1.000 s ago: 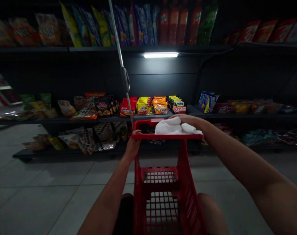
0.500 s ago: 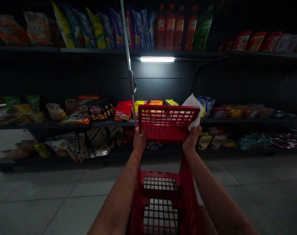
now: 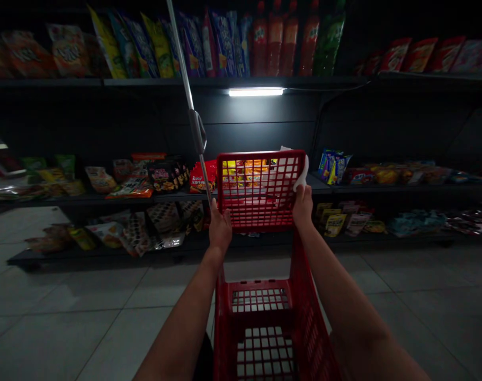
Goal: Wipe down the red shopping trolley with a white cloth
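Observation:
A red plastic shopping cart [image 3: 265, 317] stands in front of me with its mesh end flap [image 3: 260, 188] tilted up. My left hand [image 3: 220, 228] grips the flap's lower left corner. My right hand [image 3: 302, 207] grips the flap's right side, fingers closed, and also pins a white cloth [image 3: 302, 172] against the mesh. The cloth sticks out past the flap's upper right edge.
A metal pole [image 3: 191, 108] rises from the cart's left side. Dark shelves [image 3: 145, 196] hold snack packets at mid level, lower level and along the top, under a strip light [image 3: 256, 91]. The floor [image 3: 66, 317] is grey tile.
The cart's flap went from lying flat under the cloth to tilted upright. Both hands moved to its lower corners, and the cloth now hangs behind the mesh on the right.

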Tool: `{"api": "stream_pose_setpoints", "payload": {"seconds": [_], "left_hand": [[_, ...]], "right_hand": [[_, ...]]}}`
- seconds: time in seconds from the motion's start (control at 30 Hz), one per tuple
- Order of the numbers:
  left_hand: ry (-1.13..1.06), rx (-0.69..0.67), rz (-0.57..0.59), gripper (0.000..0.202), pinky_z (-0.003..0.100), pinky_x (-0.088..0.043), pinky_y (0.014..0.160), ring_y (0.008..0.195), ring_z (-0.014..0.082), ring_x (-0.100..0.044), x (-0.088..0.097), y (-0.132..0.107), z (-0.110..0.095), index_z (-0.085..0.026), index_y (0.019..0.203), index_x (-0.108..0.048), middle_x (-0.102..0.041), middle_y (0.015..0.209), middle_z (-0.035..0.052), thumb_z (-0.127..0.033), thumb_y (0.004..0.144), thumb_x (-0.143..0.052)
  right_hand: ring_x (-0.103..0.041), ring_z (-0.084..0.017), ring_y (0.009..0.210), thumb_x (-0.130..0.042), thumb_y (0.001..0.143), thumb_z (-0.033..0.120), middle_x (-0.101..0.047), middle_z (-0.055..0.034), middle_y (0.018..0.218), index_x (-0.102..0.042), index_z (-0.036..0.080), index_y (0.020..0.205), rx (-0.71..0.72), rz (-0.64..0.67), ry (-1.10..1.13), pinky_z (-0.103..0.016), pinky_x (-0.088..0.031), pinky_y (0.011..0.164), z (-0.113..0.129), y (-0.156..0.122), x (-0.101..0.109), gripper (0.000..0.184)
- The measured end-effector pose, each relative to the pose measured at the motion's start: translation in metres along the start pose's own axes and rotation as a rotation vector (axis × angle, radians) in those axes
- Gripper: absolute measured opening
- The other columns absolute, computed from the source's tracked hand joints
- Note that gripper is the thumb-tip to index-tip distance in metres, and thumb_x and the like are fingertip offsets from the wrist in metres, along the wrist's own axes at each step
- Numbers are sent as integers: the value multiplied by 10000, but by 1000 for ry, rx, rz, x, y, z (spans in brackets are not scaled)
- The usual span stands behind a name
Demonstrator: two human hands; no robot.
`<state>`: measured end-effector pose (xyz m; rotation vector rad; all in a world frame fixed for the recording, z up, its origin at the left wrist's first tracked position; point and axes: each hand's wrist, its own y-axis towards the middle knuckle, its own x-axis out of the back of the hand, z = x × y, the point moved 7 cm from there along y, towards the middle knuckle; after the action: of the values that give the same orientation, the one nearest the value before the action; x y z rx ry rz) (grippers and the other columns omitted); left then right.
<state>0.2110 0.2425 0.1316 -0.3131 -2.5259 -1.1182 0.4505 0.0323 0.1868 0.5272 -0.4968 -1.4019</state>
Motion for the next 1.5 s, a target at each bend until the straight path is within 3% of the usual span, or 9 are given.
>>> {"api": "stream_pose_setpoints", "payload": {"seconds": [0.07,0.13,0.27,0.5,0.67,0.83,1.13,1.3,1.5], "left_hand": [[-23,-45,-26,718,475,-315,1170,1472,293,-310,-4,-4,0,-100,1564,-106,-294,1580,243,-394,987,-417],[-6,-55,-25,754,505,-283,1185,1489,296,-269,-10,-7,3,-86,1572,-62,-298,1575,255,-331,971,-445],[103,-61,-15,782,517,-317,1171,1495,325,-250,-22,-6,12,-44,1570,-59,-252,1587,287,-332,965,-461],[115,-153,-46,814,520,-339,1160,1481,330,-275,-47,20,33,-105,1585,6,-270,1585,257,-356,972,-466],[146,-141,-50,846,511,-314,1179,1487,334,-251,-59,38,52,-92,1583,10,-266,1578,256,-307,945,-502],[193,-93,-43,871,516,-320,1172,1472,339,-277,-54,42,58,-84,1580,39,-264,1573,265,-296,937,-509],[221,-77,-41,938,500,-324,1175,1463,354,-286,-53,30,42,-110,1581,70,-266,1572,236,-262,896,-552],[272,-90,-6,946,477,-300,1190,1487,365,-221,-74,30,32,-29,1562,97,-164,1603,279,-256,900,-540],[126,-124,25,930,489,-276,1204,1486,348,-233,-107,31,11,-93,1579,69,-183,1616,228,-225,891,-544]], "right_hand": [[-549,-193,853,-283,923,694,-605,-51,933,-533,191,1022,-11,9,-12,-342,-426,857,1,9,-9,571],[-561,-205,883,-287,914,693,-621,-74,963,-543,186,1023,-22,6,-10,-351,-426,878,-1,16,-15,579],[-579,-215,905,-366,906,662,-646,-97,1011,-554,172,1103,-50,-52,18,-351,-439,866,-13,16,-19,560],[-568,-205,993,-499,901,560,-624,-99,1133,-550,167,1210,-4,-183,95,-336,-431,914,-44,10,-30,503],[-574,-211,995,-523,889,533,-621,-96,1139,-546,165,1232,-36,-163,122,-345,-435,925,-56,21,-55,504],[-560,-207,1082,-516,888,516,-599,-100,1223,-526,178,1264,-49,-92,144,-346,-421,987,-59,23,-69,506],[-569,-182,1017,-459,916,526,-608,-78,1153,-533,178,1232,-91,-74,112,-302,-438,938,-85,3,-52,476],[-558,-183,1031,-474,916,527,-588,-75,1159,-526,185,1247,-88,-86,152,-314,-431,951,-100,4,-36,479],[-558,-186,1015,-463,920,525,-595,-92,1155,-529,160,1226,-78,-178,90,-320,-433,943,-104,17,0,480]]}}
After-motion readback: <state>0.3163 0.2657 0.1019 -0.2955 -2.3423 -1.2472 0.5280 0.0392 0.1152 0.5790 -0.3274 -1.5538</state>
